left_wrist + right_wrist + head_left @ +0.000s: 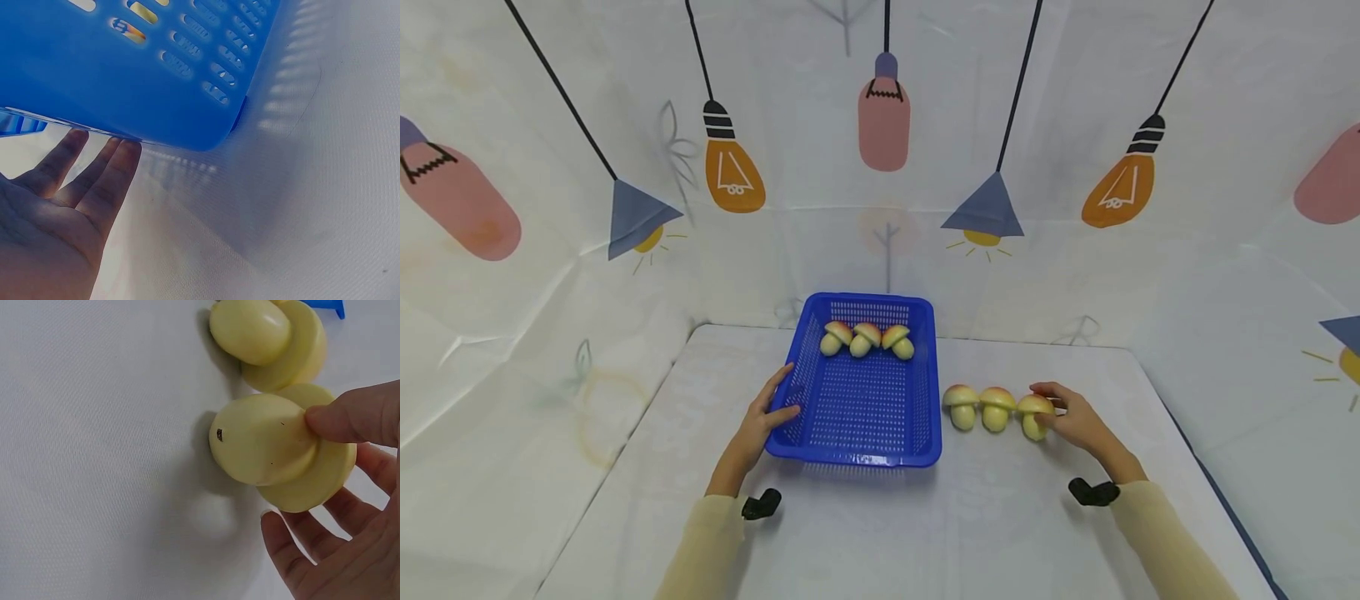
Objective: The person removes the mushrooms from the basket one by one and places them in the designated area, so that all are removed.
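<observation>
right grip: your right hand (pixel 1078 417) pinches the rightmost mushroom (pixel 1034 415). In the right wrist view the thumb (pixel 353 419) presses its stem and the other fingers (pixel 294 550) curl under the cap. It sits on the surface, right of centre in the head view.

left grip: your left hand (pixel 765 417) lies with fingers straight against the left wall of the blue basket (pixel 868 454) and holds nothing. In the left wrist view the fingertips (pixel 122 153) touch the basket's lower edge, palm facing the basket.

mushroom row: two more mushrooms, the middle one (pixel 996 408) and the left one (pixel 962 406), lie just left of the held one, side by side, stems toward the bottom of the frame. The left one is just beside the basket's right wall.

basket: centre of the head frame, on the white surface (pixel 925 533). Three mushrooms (pixel 867 338) lie in a row along its far end, close together.

wrists: black camera mounts (pixel 1093 492) on both, pale yellow sleeves (pixel 1172 550).

backdrop: white cloth printed with lamps and bulbs (pixel 733 171), upper half of the head frame.
</observation>
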A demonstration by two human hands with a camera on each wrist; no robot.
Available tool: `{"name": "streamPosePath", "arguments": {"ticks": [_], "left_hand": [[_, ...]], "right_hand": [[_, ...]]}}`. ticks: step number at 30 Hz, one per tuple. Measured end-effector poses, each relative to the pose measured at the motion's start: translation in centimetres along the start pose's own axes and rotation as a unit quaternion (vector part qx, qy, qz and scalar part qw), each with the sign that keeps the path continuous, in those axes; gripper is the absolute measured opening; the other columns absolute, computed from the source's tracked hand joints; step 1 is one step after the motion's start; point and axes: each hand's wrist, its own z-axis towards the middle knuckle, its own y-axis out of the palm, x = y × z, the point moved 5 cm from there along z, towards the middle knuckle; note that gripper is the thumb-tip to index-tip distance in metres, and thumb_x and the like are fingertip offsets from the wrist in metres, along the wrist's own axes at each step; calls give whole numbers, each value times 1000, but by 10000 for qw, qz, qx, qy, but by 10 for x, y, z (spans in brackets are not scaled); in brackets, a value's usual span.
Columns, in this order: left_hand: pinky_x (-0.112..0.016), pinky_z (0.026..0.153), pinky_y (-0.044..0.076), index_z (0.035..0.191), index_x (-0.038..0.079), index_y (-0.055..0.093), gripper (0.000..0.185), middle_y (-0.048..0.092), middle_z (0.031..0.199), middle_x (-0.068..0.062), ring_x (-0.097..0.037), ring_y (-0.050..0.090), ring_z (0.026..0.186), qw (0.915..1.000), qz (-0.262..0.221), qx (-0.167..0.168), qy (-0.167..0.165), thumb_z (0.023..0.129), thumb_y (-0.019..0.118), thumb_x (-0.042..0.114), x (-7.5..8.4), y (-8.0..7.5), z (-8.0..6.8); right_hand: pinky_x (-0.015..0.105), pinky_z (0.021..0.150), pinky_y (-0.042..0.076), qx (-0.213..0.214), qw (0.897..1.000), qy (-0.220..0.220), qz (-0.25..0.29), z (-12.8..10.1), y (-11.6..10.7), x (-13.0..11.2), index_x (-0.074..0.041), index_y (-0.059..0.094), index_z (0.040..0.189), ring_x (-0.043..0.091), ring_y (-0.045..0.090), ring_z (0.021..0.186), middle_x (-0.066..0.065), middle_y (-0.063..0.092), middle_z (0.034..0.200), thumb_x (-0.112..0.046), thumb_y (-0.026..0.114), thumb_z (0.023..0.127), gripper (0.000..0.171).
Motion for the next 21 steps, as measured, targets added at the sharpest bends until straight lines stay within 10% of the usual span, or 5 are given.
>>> {"name": "streamPosePath", "arguments": {"ticks": [21], "left_hand": [[-66,120,26,162,46,23,77,19,171,-14,-43,31,150,10000,32,33,17,100,60,20,-4,-2,1]], "right_hand": [[55,95,51,64,10000,-44,-36,-2,0,0,4,54,141,52,58,124,29,57,141,-11,70,93,52]]}}
